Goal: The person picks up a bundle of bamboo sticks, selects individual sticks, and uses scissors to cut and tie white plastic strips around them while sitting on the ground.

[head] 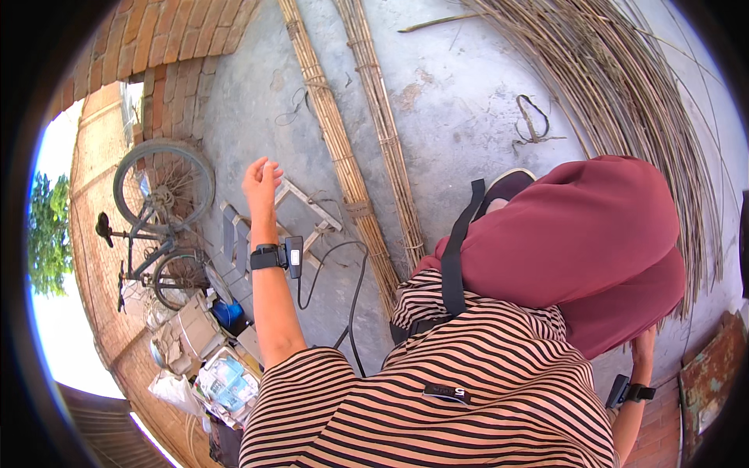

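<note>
My left hand [263, 180] is raised out to the left with its fingers loosely bent and nothing visible in it. A strapped device [294, 257] with a cable sits on that wrist. Beyond the hand stands a small wooden frame [310, 205]. To the right of it, two long tied bundles of thin canes, one thicker [330, 131] and one thinner [380, 117], lie on the concrete floor. My right hand [643, 345] is low at the right, beside my red-clad leg, its fingers mostly hidden. A large loose heap of long thin rods [620, 99] lies beyond my knees.
A bicycle [158, 240] stands at the left by a brick wall. Below it are cardboard boxes [190, 327], a blue container [227, 313] and a white plastic bag [175, 395]. A strap loop [532, 120] lies on the floor. A rusty metal sheet [711, 374] is at the lower right.
</note>
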`<state>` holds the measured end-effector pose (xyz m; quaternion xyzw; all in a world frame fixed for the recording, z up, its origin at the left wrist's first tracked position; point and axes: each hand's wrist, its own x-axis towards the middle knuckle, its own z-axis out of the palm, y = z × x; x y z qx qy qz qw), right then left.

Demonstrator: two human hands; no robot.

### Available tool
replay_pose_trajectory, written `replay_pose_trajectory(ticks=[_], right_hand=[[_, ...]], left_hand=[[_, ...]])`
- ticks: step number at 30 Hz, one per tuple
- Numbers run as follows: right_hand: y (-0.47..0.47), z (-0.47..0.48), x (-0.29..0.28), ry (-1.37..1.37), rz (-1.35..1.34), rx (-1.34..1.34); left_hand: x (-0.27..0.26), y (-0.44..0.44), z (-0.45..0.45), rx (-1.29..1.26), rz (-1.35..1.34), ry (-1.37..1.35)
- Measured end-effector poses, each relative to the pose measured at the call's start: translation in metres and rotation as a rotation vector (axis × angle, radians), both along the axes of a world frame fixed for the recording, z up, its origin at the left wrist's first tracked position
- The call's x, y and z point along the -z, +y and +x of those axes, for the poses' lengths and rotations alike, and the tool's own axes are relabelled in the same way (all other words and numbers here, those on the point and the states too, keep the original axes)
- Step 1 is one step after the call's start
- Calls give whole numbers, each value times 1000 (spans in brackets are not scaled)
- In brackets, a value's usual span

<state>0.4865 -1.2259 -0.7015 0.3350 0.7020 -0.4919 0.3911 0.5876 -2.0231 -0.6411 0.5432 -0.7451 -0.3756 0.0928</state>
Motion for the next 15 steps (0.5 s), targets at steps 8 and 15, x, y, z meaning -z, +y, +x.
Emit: replay_pose_trajectory(ticks=[8,15], right_hand=[[-9,8,12,18,56,199],[8,-17,44,5,64,99]], left_hand=[[24,4,160,-294,-312,-70],[116,70,6,28,94,46]])
